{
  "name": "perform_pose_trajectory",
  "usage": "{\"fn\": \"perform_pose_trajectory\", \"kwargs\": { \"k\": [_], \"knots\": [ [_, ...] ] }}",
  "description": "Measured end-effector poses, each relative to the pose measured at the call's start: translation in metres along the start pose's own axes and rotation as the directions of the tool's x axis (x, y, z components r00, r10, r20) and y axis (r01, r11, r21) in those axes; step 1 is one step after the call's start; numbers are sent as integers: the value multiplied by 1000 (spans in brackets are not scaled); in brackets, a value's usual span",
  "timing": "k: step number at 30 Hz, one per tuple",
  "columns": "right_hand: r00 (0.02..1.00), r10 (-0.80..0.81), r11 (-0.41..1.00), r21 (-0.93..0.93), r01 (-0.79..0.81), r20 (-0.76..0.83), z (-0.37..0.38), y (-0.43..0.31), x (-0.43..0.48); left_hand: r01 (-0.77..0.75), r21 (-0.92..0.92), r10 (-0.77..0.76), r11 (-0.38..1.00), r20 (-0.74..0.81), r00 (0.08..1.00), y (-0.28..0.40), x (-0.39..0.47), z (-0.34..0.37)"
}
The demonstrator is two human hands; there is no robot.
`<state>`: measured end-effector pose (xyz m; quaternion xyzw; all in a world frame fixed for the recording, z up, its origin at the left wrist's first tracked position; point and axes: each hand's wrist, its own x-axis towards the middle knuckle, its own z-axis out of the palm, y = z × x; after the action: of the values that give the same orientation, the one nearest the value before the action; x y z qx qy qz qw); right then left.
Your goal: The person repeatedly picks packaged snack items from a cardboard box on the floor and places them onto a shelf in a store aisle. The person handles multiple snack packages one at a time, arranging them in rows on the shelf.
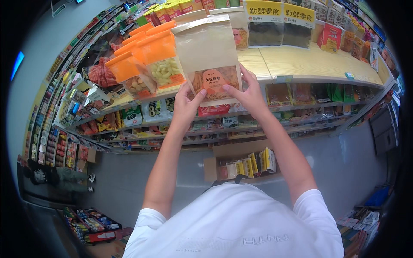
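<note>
Between my left hand (188,100) and my right hand (247,91) is a paper snack bag (206,43) with a clear window and an orange label. Each hand grips a lower side of it, thumbs on the front. The bag is upright at the front edge of the wooden shelf top (287,63); whether it touches the wood cannot be told. Orange-topped snack bags (159,46) stand just left of it. Behind its right side is a similar paper bag (239,30), partly hidden. Farther right stand yellow-topped bags (265,24) with dark contents.
Lower shelves (280,95) hold many packets. An open cardboard box (242,149) with yellow and white packs sits on the floor near my body. A person (55,175) is at the far left. Crates of goods (93,222) lie at the lower left.
</note>
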<state>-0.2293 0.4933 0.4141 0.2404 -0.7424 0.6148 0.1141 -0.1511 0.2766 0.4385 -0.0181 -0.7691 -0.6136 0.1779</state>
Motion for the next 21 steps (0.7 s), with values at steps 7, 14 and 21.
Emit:
{"fn": "perform_pose_trajectory", "kwargs": {
  "k": [7, 14, 21],
  "knots": [
    [997, -66, 988, 142, 62, 27, 25, -2, 49, -9, -108, 1, 994, -76, 997, -5, 34, -24],
    [988, 81, 965, 236, -111, 135, 47, 7, 58, -272, 124, 286, 954, -114, 952, -44, 62, -37],
    [989, 124, 975, 174, -137, 82, 62, 19, 58, -199, 135, 210, 971, -71, 975, -70, 69, -45]
  ]
}}
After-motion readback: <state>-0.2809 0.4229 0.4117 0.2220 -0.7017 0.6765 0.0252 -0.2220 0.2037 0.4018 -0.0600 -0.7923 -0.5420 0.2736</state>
